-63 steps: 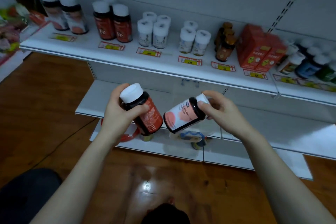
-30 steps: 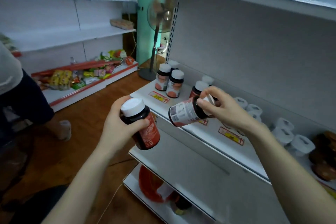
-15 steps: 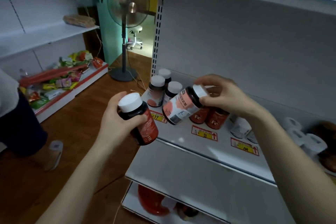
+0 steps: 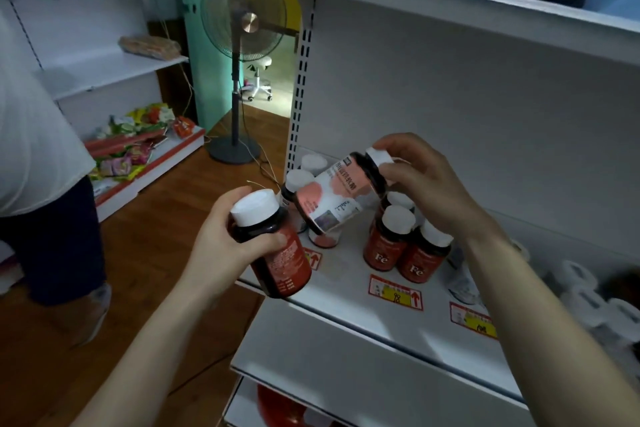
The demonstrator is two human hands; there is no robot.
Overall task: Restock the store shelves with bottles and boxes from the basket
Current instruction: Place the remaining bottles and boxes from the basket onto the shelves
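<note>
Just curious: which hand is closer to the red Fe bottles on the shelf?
Right. The right hand is just above the Fe bottles; the left hand is farther off, to their left.

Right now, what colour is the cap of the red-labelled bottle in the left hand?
White: the round cap, best in head view.
</note>
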